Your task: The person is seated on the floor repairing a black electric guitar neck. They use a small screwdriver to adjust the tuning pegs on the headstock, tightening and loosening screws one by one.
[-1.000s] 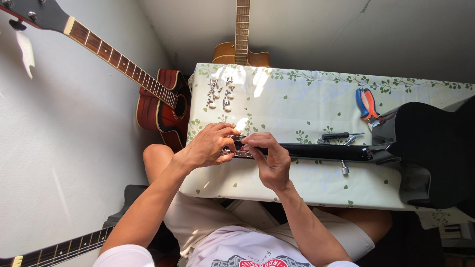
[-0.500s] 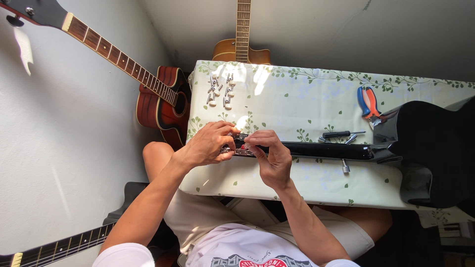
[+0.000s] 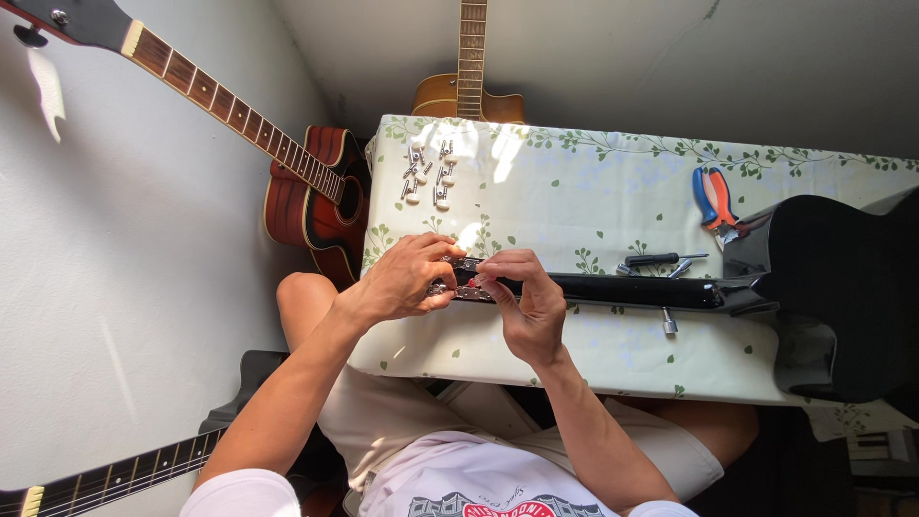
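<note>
A black guitar (image 3: 833,287) lies across the table, its neck (image 3: 622,287) pointing left toward me. My left hand (image 3: 407,278) wraps the headstock end (image 3: 466,280) from the left, fingers curled over its top. My right hand (image 3: 526,297) pinches the same end from the right, thumb and forefinger on a small metal part by the red spot. The headstock is mostly hidden under both hands.
The table (image 3: 574,182) has a leaf-print cloth. Two rows of loose tuning pegs (image 3: 428,177) lie at its far left. Red-and-blue pliers (image 3: 716,199), a black screwdriver (image 3: 661,258) and a small metal socket (image 3: 668,324) lie near the neck. Other guitars (image 3: 316,196) lean around.
Both hands stay on the headstock end; the fingers have shifted only slightly. Nothing else on the table has moved.
</note>
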